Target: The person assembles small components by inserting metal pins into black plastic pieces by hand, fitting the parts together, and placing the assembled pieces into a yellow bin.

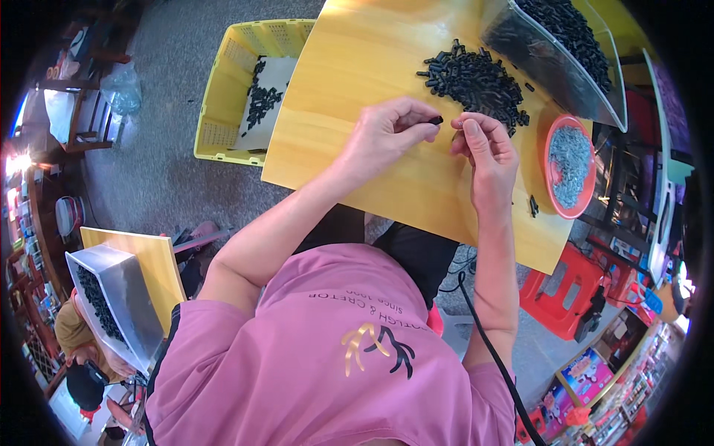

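Note:
Over the wooden table point(349, 59), my left hand point(383, 137) pinches a small black tubular piece point(436, 120) between thumb and fingertips. Close by on its right, my right hand point(489, 152) has thumb and fingers drawn together. Whatever sits in that pinch, if anything, is too small to make out. The two hands are a short gap apart. Just beyond them lies a loose pile of similar black pieces point(476, 85). A red bowl point(547, 167) filled with small clear pieces point(571, 167) stands right of my right hand.
A clear tub point(547, 78) of black pieces leans at the far right. Beside the table's left edge, a yellow crate point(210, 111) holds more. Stray black pieces point(534, 207) lie near the bowl. At lower left, a person point(71, 327) is near another clear bin point(137, 290). A red stool point(554, 297) is at right.

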{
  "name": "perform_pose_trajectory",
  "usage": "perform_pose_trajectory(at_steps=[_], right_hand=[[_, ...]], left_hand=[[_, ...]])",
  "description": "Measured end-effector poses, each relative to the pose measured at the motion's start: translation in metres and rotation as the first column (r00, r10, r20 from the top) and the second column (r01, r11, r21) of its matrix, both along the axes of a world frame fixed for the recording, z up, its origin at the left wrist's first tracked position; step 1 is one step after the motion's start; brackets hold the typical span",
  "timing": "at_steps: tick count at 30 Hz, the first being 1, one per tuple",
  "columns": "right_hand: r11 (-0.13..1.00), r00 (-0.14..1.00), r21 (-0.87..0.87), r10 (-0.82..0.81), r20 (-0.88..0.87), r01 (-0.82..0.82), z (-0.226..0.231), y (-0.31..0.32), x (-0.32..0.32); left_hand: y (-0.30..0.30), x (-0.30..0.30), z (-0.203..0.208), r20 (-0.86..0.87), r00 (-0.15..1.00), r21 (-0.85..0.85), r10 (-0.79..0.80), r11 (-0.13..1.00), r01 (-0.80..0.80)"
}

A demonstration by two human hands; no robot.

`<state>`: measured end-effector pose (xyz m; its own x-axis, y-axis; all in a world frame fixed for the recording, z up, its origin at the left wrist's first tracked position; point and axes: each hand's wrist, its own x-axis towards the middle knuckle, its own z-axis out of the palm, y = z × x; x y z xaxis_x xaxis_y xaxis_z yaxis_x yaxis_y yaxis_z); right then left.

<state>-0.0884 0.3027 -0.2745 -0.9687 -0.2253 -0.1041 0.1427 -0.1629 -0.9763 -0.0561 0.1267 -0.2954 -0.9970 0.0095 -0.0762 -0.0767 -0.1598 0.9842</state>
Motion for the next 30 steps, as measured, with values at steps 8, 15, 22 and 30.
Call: perform_pose_trajectory(at_steps=[8, 15, 22, 30], right_hand=[[0.996, 0.997, 0.084, 0.044, -0.061, -0.039, 0.000, -0.006, 0.003], [0.986, 0.995, 0.156, 0.070, -0.074, -0.058, -0.002, -0.008, 0.004], [0.949, 0.977, 0.315, 0.059, -0.204, 0.009, 0.007, -0.012, 0.009], [0.753, 0.915, 0.615, 0.044, -0.400, 0.233, 0.023, 0.031, -0.005]], left_hand=[[0.001, -0.001, 0.001, 0.002, 1.000, -0.114, -0.016, 0.993, 0.016], [0.002, -0.001, -0.008, -0.039, 0.999, -0.126, -0.009, 0.992, 0.004], [0.001, 0.000, -0.009, -0.046, 0.999, -0.112, -0.003, 0.994, -0.002], [0.003, -0.002, -0.008, -0.048, 0.999, 0.047, 0.026, 0.999, -0.024]])
